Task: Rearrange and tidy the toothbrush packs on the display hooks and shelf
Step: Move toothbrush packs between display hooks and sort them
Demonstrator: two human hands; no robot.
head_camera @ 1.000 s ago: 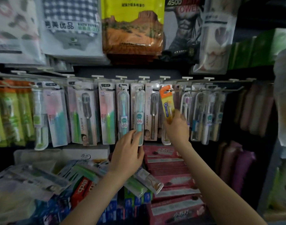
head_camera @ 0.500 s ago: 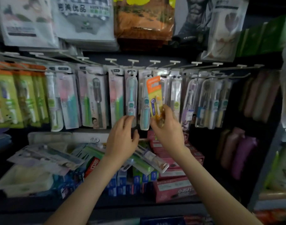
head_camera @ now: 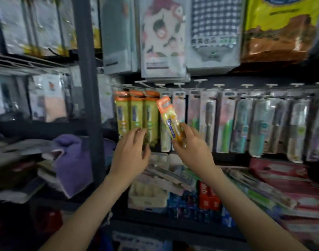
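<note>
The right hand (head_camera: 193,147) grips a tilted orange-topped toothbrush pack (head_camera: 168,118) by its lower end, while the left hand (head_camera: 131,153), fingers (head_camera: 137,132) loosely spread, touches the hanging green packs (head_camera: 137,113).

Shop, retail aisle. Evidence: a row of peg hooks (head_camera: 218,85) with white tips, each loaded with several identical carded toothbrush packs (head_camera: 225,122) hung face-out. Three matching orange-topped packs (head_camera: 137,113) sit side by side at the row's left end. Above, bagged towels (head_camera: 214,33) with printed labels hang in stacks, beside a yellow printed pack (head_camera: 280,28). The shelf (head_camera: 155,221) below carries stacked red boxes (head_camera: 281,171) and blue and red cartons (head_camera: 207,198), many copies of each. A dark upright post (head_camera: 88,87) splits this bay from a wire rack (head_camera: 28,62) with more bagged goods on the left.
</note>
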